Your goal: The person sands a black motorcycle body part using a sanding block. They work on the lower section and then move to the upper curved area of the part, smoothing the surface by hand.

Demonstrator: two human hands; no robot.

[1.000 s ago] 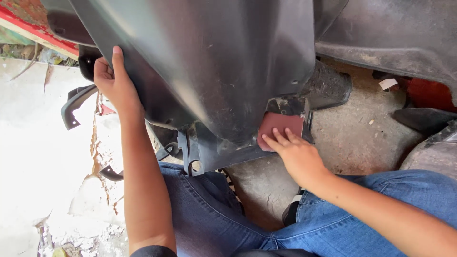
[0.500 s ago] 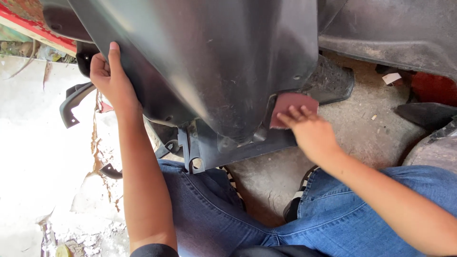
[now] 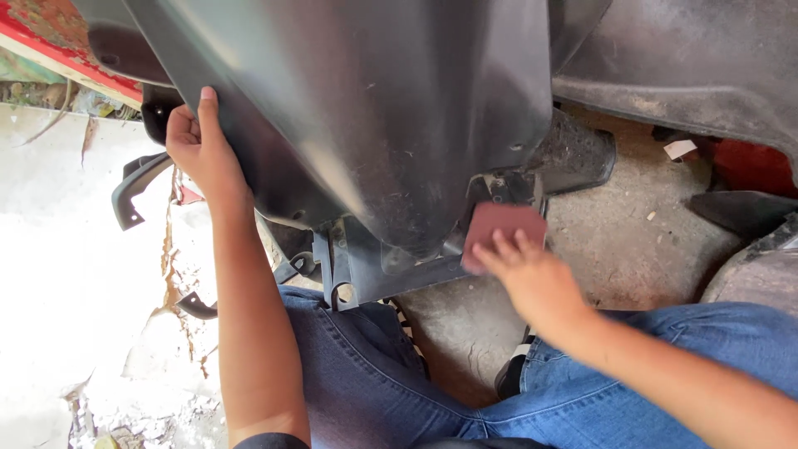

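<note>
Nearest the camera, blue-jeaned legs are folded on the concrete floor, w/ both forearms reaching up and away; the right hand lies flat, fingers together and pressed onto a reddish-brown sandpaper pad, which sits directly ahead of and under the fingertips at the lower right edge of the big dark grey plastic panel; pad's long axis runs roughly left-right, tilted a bit; right hand is by far the nearer to it; left hand is well apart on the panel's left edge, thumb over the front face, fingers wrapped behind, gripping to steady it; panel leans upright over the knees, bracket end down; beyond, black trim pieces on pale ground at left, another dusty dark panel at upper right; vs 0.5 s ago, pad and right hand have slid down and leftward along the edge; left hand's grip is unchanged.
</note>
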